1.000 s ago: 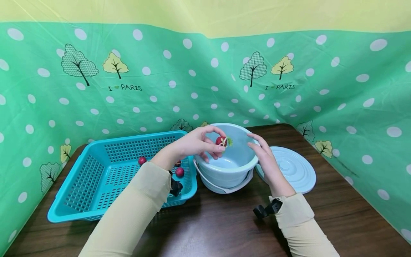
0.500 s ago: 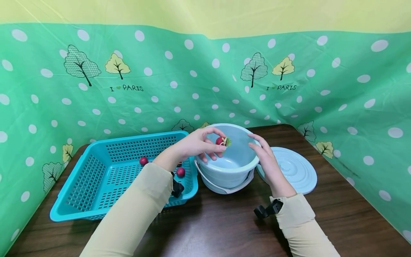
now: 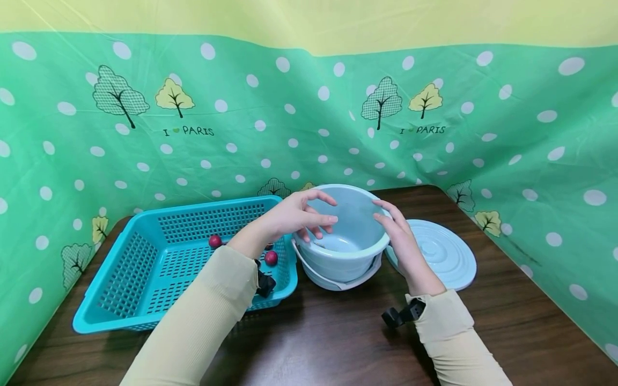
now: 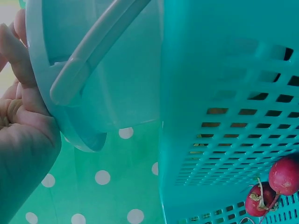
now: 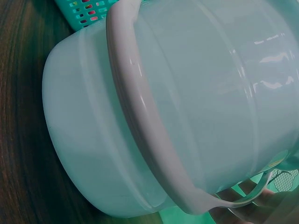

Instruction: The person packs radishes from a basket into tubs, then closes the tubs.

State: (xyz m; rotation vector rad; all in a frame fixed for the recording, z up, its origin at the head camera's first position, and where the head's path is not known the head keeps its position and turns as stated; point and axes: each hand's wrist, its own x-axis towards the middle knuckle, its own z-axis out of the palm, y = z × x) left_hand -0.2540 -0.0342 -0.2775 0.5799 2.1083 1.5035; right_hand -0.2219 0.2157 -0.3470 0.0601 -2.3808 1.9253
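Note:
My left hand (image 3: 306, 214) hangs over the near left side of the light blue bucket (image 3: 338, 262), fingers apart and holding nothing. A small thin bit (image 3: 318, 245) shows low inside the bucket, below the fingers; the rest of that spot is hidden. My right hand (image 3: 403, 241) holds the bucket's right rim, thumb at the inner side. In the right wrist view some of its fingers (image 5: 261, 200) show beside the bucket's pale handle (image 5: 145, 112). Red radishes (image 3: 215, 242) lie in the turquoise basket (image 3: 183, 206) to the left, two of them close together in the left wrist view.
A round light blue lid (image 3: 441, 254) lies on the dark wooden table (image 3: 328, 332), right of the bucket. The basket stands close against the bucket's left side. A green dotted curtain (image 3: 270, 123) hangs behind the table.
My left hand has let go of the radish with leaves that it pinched over the bucket, and its fingers have spread. The right hand stays on the rim.

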